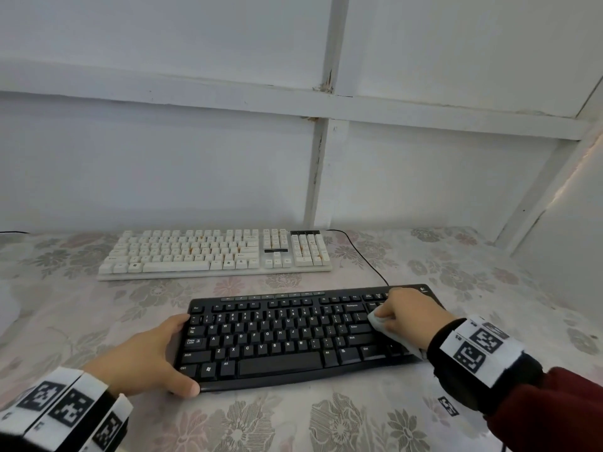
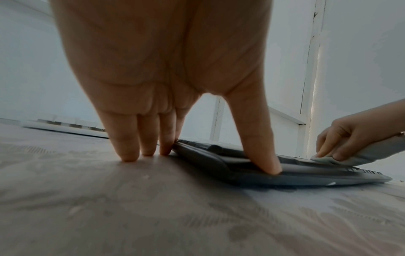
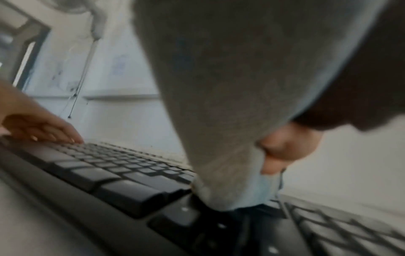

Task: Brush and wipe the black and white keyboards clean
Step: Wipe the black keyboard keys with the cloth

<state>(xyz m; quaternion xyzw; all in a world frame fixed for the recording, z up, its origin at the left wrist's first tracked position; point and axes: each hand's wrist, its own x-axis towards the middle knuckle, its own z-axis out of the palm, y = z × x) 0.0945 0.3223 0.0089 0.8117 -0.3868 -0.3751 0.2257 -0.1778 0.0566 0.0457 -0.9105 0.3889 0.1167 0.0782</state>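
- Bracing the near-left corner of the flat black plastic keyboard (image 1: 287,337), the left hand (image 1: 153,357) lies with its thumb along the front edge and straight fingers against the left end; it presses rather than clasps, so a hard wipe could, I judge, skate the keyboard over the cloth-covered table.
- Across the same keyboard, at its right end, the right hand (image 1: 404,316) has its fingers curled round a soft pale folded cloth (image 1: 380,322) and presses it onto the keys there; a loose tail of the cloth trails toward the near-right corner and might snag a keycap or drag grit back over wiped keys.
- Low, smooth, closely set keys leave narrow gaps, where dust would likely stay if only wiped.
- Under the black keyboard, the floral patterned tablecloth (image 1: 293,425) looks thin and slightly wrinkled, so it could bunch under a push.
- Behind the black keyboard, well apart, the cream-white plastic keyboard (image 1: 212,252) with taller, blocky keys shows orange-brown stains; it looks not yet cleaned.
- From the white keyboard's far-right corner, a thin black cable (image 1: 362,256) runs down to the black keyboard's back edge near the right hand, where a sweep might catch it.
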